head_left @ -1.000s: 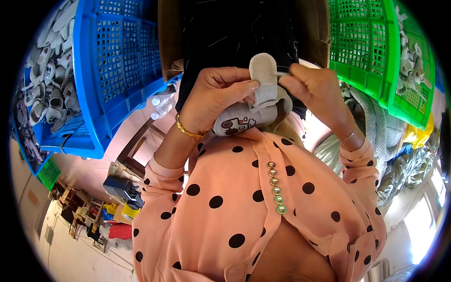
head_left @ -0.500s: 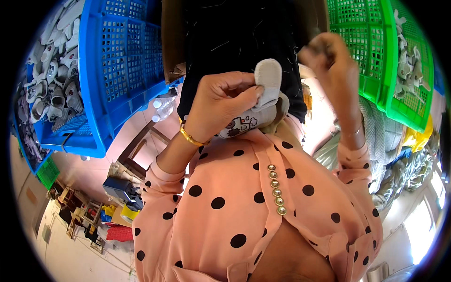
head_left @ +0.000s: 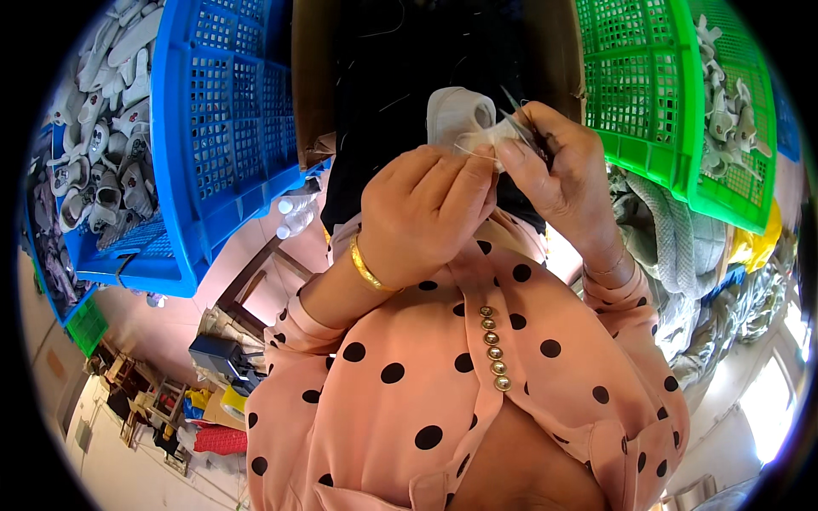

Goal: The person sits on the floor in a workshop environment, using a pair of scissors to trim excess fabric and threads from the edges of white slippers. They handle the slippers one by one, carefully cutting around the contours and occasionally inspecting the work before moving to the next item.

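A small white shoe (head_left: pixel 452 117) is held up over my dark lap, its rounded end pointing away from me. My left hand (head_left: pixel 430 200) is closed on its near part, fingertips pinched together beside a loose pale thread (head_left: pixel 463 146). Close against it on the right, my right hand (head_left: pixel 558 162) is closed around thread snips (head_left: pixel 511 101). A thin pointed blade sticks up past the fingers, while the rest of the snips is mostly hidden in the palm. My right thumb reaches to the shoe's edge, and the two hands nearly meet.
At left stands a blue plastic crate (head_left: pixel 179 196) with many small pale shoes (head_left: pixel 106 183). A green crate (head_left: pixel 648 140) on the right holds more pale pieces (head_left: pixel 733 123). Clear bottles (head_left: pixel 294 217) stand beside the blue crate. Grey fabric (head_left: pixel 673 226) lies below the green one.
My right hand has come in from the upper right to meet the left hand at the shoe. The shoe has been turned, its sole no longer facing up, and a thread now shows.
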